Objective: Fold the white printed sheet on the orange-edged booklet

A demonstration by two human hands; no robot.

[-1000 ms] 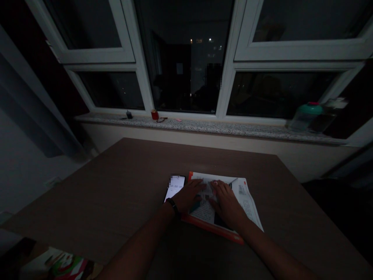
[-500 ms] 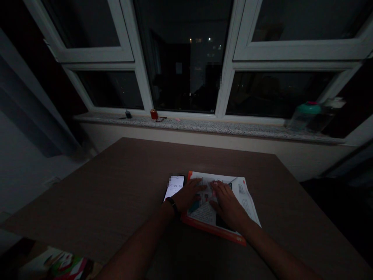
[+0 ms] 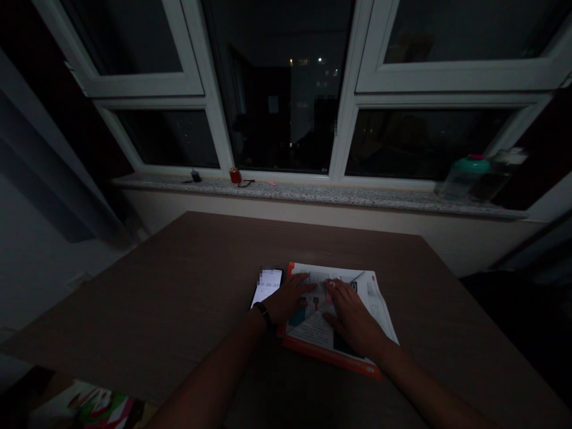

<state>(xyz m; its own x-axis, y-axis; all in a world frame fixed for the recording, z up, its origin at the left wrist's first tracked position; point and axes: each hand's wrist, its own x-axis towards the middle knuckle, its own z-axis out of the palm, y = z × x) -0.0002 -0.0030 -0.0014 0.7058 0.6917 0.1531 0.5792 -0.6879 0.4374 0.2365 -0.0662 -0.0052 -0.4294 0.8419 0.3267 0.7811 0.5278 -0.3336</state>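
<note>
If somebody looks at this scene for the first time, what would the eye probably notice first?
Probably the lit phone, the brightest patch on the dark brown table, beside the left hand. Next might come the orange-edged printed sheet to its right, with the left hand and right hand over it. Behind, small lights show in the dark middle window pane.

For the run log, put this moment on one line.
left hand: on orange-edged booklet | right hand: on same booklet | smartphone: screen lit, on table, left of booklet
</note>
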